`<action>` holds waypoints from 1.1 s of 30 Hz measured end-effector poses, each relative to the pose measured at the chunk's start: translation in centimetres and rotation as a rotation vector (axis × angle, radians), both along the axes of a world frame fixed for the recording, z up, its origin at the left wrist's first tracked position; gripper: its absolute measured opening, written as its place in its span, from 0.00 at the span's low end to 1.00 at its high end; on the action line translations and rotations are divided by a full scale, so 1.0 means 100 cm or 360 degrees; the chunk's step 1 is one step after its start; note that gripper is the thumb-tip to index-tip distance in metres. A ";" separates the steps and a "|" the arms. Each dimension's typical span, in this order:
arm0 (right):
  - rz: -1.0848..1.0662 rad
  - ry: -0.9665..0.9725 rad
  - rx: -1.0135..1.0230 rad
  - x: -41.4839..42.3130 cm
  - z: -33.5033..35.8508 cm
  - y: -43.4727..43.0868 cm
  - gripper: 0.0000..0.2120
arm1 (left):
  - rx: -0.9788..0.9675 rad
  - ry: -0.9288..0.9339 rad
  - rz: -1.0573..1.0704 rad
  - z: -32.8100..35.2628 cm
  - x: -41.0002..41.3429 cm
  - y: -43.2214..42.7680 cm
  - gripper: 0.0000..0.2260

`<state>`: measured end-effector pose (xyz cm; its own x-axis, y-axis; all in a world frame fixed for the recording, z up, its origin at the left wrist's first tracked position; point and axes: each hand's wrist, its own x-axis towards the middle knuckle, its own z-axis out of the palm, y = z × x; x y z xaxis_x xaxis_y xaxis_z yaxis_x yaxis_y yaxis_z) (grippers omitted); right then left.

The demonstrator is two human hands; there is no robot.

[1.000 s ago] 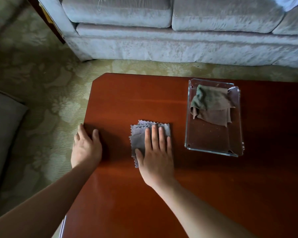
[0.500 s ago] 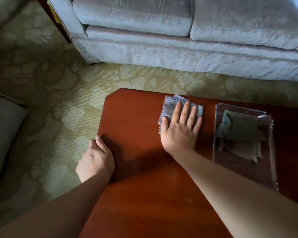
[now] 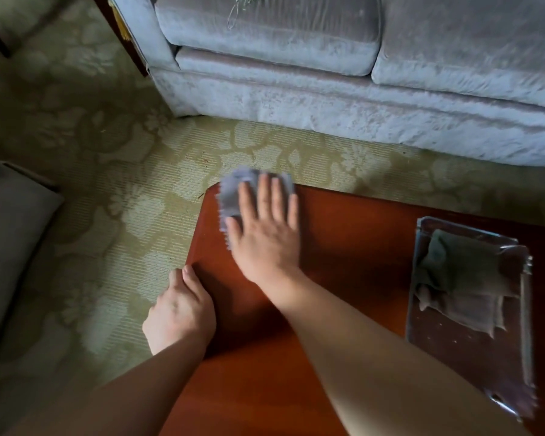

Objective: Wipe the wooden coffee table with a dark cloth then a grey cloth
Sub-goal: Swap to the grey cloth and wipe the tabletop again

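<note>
The reddish wooden coffee table [image 3: 353, 253] fills the lower right of the head view. My right hand [image 3: 265, 234] lies flat, fingers spread, pressing the grey cloth [image 3: 233, 193] onto the table's far left corner; the cloth's top edge reaches past the table's far edge. My left hand [image 3: 180, 313] rests with curled fingers on the table's left edge. The dark cloth [image 3: 460, 281] lies crumpled inside a clear tray at the right.
The clear plastic tray [image 3: 472, 369] sits on the table's right side. A pale velvet sofa [image 3: 359, 73] stands just beyond the table across a strip of patterned green carpet [image 3: 114, 184]. A grey cushion [image 3: 10, 240] is at the left.
My right hand has slid the grey cloth away from me and leftward, from mid-table to the far left corner. My left hand's fingers have curled on the left edge.
</note>
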<state>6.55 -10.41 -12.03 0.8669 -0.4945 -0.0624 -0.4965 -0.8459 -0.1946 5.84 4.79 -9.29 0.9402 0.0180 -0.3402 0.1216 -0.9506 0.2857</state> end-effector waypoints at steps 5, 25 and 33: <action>-0.0432 0.0148 -0.0100 -0.083 -0.003 -0.071 0.35 | -0.0015 0.0037 0.0009 0.002 0.000 0.000 0.23; -0.0177 0.0299 0.0125 -0.109 0.011 0.033 0.30 | -0.0487 0.0057 0.0038 0.000 -0.022 0.047 0.26; -0.0745 0.0410 0.0106 -0.239 0.014 0.030 0.38 | -0.0261 0.0302 -0.0108 0.004 -0.110 0.145 0.23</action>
